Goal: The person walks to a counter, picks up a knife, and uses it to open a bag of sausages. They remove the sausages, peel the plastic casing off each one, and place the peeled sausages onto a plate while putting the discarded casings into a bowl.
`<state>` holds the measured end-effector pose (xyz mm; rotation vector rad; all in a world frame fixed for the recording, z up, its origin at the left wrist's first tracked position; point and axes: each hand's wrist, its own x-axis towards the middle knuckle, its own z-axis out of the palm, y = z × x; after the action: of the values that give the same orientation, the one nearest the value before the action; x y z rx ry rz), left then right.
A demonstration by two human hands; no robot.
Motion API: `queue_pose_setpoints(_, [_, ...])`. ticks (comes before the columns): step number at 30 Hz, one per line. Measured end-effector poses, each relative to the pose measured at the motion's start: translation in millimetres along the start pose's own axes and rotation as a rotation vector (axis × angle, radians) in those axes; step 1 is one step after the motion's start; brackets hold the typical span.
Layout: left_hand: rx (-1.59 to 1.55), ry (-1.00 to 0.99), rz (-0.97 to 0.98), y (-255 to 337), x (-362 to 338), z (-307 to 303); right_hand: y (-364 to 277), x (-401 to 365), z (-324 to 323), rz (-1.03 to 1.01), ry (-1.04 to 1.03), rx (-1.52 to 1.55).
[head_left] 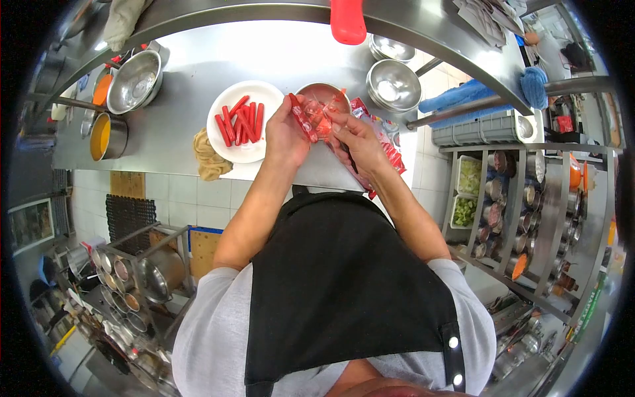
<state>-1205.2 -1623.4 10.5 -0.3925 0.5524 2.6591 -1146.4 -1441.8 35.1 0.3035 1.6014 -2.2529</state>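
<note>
A red wrapped stick, sausage-like (302, 119), lies in my left hand (286, 137), whose fingers are closed around it. Crinkled clear-and-red plastic film (323, 126) is bunched beside the stick. My right hand (359, 140) pinches at this film with thumb and fingertips. Just beyond both hands is a metal bowl (324, 85), partly hidden by them; reddish film shows over it. To the left, a white plate (220, 147) carries several bare red sausage-like sticks (242, 122). A red printed plastic packet (390, 147) lies by my right wrist, partly covered by it.
A tan cloth (210, 155) lies at the table's front edge. Steel bowls (393, 85) stand at the right; another bowl (135, 83) and a pot of orange liquid (108, 137) are at the left. A steel shelf (278, 14) with a red handle (348, 26) overhangs the table.
</note>
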Motion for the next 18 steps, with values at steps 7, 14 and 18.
queue_pose_setpoints(7, [0.013, 0.248, 0.184, 29.6, 23.2, -36.1, -0.2, -5.5, -16.4, 0.048, 0.14, 0.065])
queue_pose_setpoints(14, [0.315, 0.332, 0.356, 104.2, 51.1, -148.5, 6.3, 26.5, -50.8, 0.0, 0.207, -0.025])
queue_pose_setpoints(18, [1.767, 0.635, 0.378, 121.7, 21.1, -116.5, 13.3, 48.1, -47.7, 0.068, 0.204, -0.176])
